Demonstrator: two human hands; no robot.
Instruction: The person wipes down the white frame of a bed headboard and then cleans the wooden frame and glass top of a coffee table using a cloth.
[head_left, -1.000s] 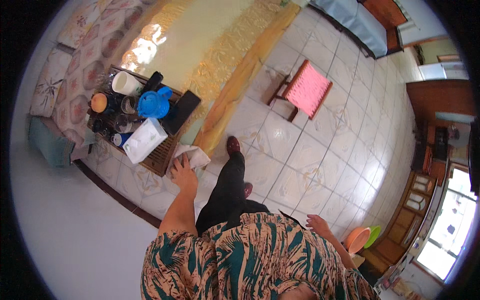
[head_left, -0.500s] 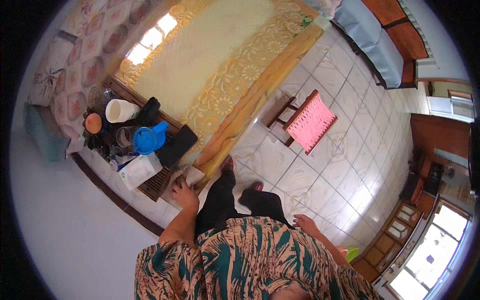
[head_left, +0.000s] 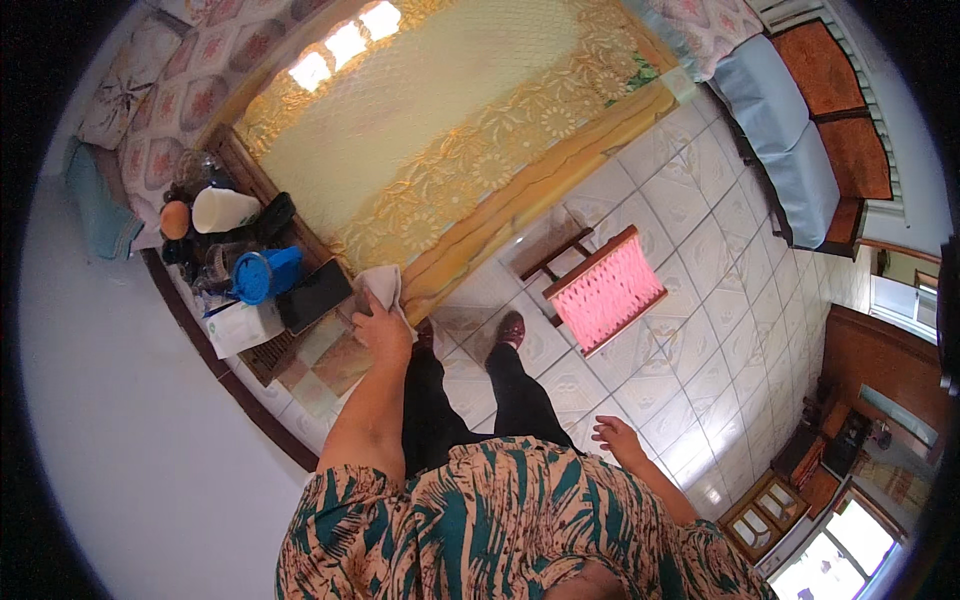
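Note:
My left hand (head_left: pixel 380 328) is closed on a pale cloth (head_left: pixel 383 284) at the near end of the long table (head_left: pixel 400 130). The cloth lies against the table's edge, beside the tray of household things. To the right, my right hand (head_left: pixel 618 440) hangs in the air over the tiled floor with its fingers apart and nothing in it. The table has a patterned cream and gold cover with a shiny surface.
A brown slatted tray (head_left: pixel 268 360) holds a blue-lidded jug (head_left: pixel 266 275), a white cup (head_left: pixel 223 210), a black box (head_left: pixel 315 297) and a white tissue pack (head_left: pixel 243 330). A pink woven stool (head_left: pixel 607 290) stands on the floor. Beyond is a blue-covered sofa (head_left: pixel 785 150).
My left hand has moved forward and slightly right with the cloth, along the table's end. My feet have shifted, and the whole view has turned a little.

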